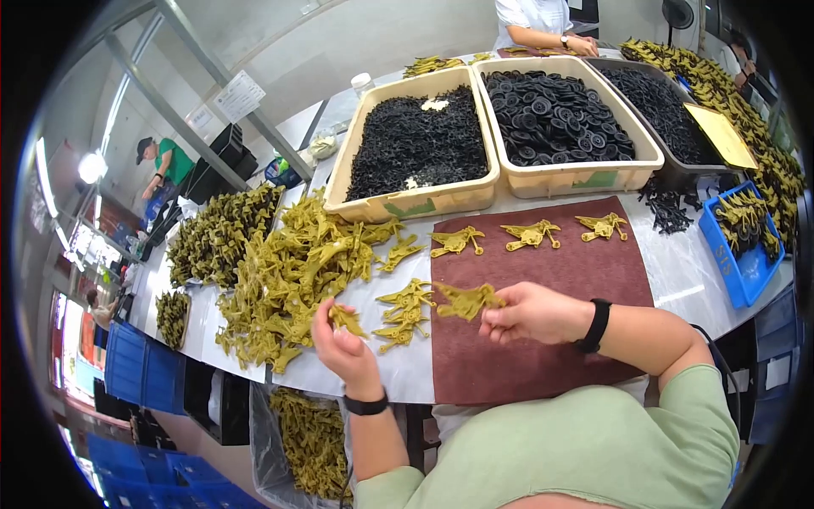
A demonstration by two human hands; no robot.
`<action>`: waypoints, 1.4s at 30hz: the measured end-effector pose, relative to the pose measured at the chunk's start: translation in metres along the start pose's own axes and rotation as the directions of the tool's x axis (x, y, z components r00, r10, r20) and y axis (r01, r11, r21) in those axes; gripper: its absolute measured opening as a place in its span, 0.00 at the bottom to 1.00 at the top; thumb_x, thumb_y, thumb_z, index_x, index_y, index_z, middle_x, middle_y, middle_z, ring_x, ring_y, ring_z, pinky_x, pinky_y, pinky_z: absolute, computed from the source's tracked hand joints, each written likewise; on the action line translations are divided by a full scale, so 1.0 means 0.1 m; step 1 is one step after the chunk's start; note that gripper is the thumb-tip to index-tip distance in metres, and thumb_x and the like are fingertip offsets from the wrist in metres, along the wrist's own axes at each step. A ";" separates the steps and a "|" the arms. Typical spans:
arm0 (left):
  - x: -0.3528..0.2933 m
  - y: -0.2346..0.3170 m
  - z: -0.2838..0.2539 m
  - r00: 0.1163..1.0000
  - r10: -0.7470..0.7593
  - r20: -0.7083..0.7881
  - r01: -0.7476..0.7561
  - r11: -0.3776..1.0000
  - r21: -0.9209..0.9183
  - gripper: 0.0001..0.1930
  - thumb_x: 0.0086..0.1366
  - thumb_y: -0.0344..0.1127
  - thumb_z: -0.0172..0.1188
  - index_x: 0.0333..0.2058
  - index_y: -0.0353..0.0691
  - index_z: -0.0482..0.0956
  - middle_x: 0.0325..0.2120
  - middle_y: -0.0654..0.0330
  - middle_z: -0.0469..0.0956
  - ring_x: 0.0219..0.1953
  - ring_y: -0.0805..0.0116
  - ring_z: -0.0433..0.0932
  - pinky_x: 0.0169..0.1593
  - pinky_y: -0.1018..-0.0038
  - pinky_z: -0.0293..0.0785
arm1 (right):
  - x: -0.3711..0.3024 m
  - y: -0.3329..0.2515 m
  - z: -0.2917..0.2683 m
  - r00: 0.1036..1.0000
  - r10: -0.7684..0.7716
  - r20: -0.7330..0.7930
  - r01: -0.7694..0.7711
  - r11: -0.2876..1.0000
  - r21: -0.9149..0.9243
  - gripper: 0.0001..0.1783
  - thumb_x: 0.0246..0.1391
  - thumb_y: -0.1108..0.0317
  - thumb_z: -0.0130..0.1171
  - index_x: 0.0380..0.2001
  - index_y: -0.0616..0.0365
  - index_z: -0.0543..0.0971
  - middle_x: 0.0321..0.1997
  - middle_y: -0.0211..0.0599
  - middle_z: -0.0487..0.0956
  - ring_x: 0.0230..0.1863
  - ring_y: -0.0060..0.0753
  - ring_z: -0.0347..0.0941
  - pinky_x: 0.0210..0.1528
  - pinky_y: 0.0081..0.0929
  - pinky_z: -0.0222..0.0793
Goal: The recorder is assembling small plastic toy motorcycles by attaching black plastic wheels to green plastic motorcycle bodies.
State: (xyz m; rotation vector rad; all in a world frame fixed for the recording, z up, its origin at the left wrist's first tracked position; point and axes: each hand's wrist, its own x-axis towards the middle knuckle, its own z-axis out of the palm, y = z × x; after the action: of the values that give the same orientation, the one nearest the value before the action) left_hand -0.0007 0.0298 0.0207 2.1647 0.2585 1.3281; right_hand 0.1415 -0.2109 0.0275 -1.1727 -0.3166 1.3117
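Observation:
My right hand [536, 314] pinches an olive-yellow moulded plastic part [463, 301] by one end, just above the brown mat [526, 365]. Left of the mat, my left hand [346, 355] is curled with its thumb and fingers around another olive plastic piece [346, 321]. Three similar parts lie in a row along the mat's far side, the middle one [532, 235] among them. Between my hands, a small stack of olive parts [403, 316] rests on the white table. A big loose heap of them [292, 271] spreads beyond my left hand.
Beyond the mat stand a cream bin of small black pieces [339, 182], a cream bin of black wheels [585, 178] and a dark bin [661, 93]. A blue basket [736, 276] sits at right. Below the table edge is a lined container of olive parts [309, 441]. Co-workers [543, 25] are farther off.

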 end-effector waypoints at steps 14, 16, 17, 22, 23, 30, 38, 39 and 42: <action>-0.30 -0.51 0.30 0.758 -0.039 0.651 -0.282 0.881 0.381 0.25 0.49 0.42 0.65 0.45 0.40 0.71 0.55 0.55 0.66 0.58 0.54 0.63 0.57 0.43 0.52 | 0.47 -0.09 -0.18 0.956 0.016 -0.292 -0.127 0.921 -0.368 0.25 0.62 0.73 0.42 0.61 0.63 0.52 0.31 0.49 0.78 0.28 0.36 0.79 0.27 0.27 0.77; -0.31 -0.53 0.25 0.751 -0.054 0.658 -0.276 0.880 0.388 0.26 0.49 0.43 0.65 0.46 0.40 0.70 0.54 0.55 0.67 0.58 0.54 0.62 0.57 0.42 0.52 | 0.45 -0.11 -0.14 0.959 -0.062 -0.275 -0.114 0.807 -0.579 0.26 0.61 0.72 0.44 0.61 0.58 0.54 0.26 0.45 0.78 0.25 0.33 0.79 0.24 0.25 0.76; -0.31 -0.53 0.22 0.743 -0.069 0.666 -0.272 0.878 0.394 0.26 0.49 0.43 0.65 0.46 0.40 0.70 0.54 0.55 0.67 0.58 0.54 0.62 0.57 0.42 0.53 | 0.46 -0.11 -0.13 0.959 -0.062 -0.275 -0.114 0.807 -0.579 0.26 0.61 0.72 0.44 0.61 0.58 0.54 0.26 0.45 0.78 0.25 0.33 0.79 0.24 0.25 0.76; -0.34 -0.56 0.18 0.748 -0.101 0.656 -0.236 0.883 0.406 0.30 0.50 0.44 0.65 0.50 0.41 0.67 0.54 0.55 0.66 0.59 0.54 0.61 0.57 0.39 0.52 | 0.50 -0.13 -0.13 0.966 -0.144 -0.213 -0.070 0.649 -0.757 0.25 0.60 0.73 0.46 0.61 0.55 0.61 0.24 0.40 0.78 0.20 0.28 0.75 0.23 0.25 0.73; -0.33 -0.54 0.16 0.746 -0.109 0.657 -0.248 0.870 0.426 0.31 0.50 0.45 0.64 0.52 0.41 0.66 0.54 0.56 0.66 0.59 0.53 0.61 0.56 0.38 0.52 | 0.51 -0.13 -0.12 0.969 -0.141 -0.202 -0.064 0.646 -0.760 0.25 0.60 0.73 0.46 0.61 0.55 0.61 0.24 0.40 0.78 0.20 0.28 0.75 0.23 0.25 0.73; -0.29 -0.38 0.03 0.810 -0.116 0.574 -0.231 0.837 0.496 0.34 0.52 0.48 0.63 0.55 0.41 0.63 0.56 0.52 0.63 0.60 0.51 0.60 0.56 0.36 0.51 | 0.41 -0.04 -0.11 0.904 -0.422 -0.070 0.029 0.225 -0.974 0.36 0.53 0.72 0.53 0.64 0.59 0.53 0.26 0.54 0.77 0.27 0.53 0.75 0.30 0.43 0.69; -0.36 -0.50 -0.44 0.947 -0.295 -0.127 0.272 0.525 0.807 0.18 0.54 0.33 0.63 0.44 0.40 0.73 0.44 0.54 0.68 0.47 0.54 0.68 0.46 0.60 0.66 | 0.25 0.02 -0.03 0.815 -0.578 0.041 0.151 0.143 -0.978 0.31 0.53 0.71 0.52 0.60 0.61 0.57 0.27 0.52 0.77 0.30 0.54 0.74 0.32 0.46 0.69; -0.35 -0.61 -0.51 0.944 -0.277 -0.178 0.303 0.518 0.800 0.18 0.54 0.33 0.63 0.45 0.41 0.73 0.44 0.54 0.68 0.48 0.54 0.68 0.46 0.61 0.67 | 0.24 0.03 -0.01 0.806 -0.589 0.065 0.156 0.104 -0.982 0.29 0.53 0.71 0.52 0.58 0.61 0.59 0.28 0.51 0.78 0.30 0.54 0.75 0.32 0.46 0.69; -0.16 -0.80 -0.67 0.963 -0.237 -0.125 0.235 0.524 0.819 0.23 0.53 0.33 0.63 0.49 0.43 0.71 0.48 0.57 0.68 0.53 0.56 0.66 0.52 0.54 0.61 | 0.22 0.01 0.05 0.802 -0.592 0.081 0.150 0.068 -0.986 0.25 0.53 0.70 0.52 0.55 0.60 0.63 0.29 0.50 0.78 0.31 0.53 0.75 0.32 0.45 0.70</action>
State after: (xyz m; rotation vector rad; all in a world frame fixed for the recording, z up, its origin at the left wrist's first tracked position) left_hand -0.0561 0.1126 -0.0139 2.7170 1.3962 1.1413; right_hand 0.1439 -0.1902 0.0197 -2.1859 -1.2838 0.1742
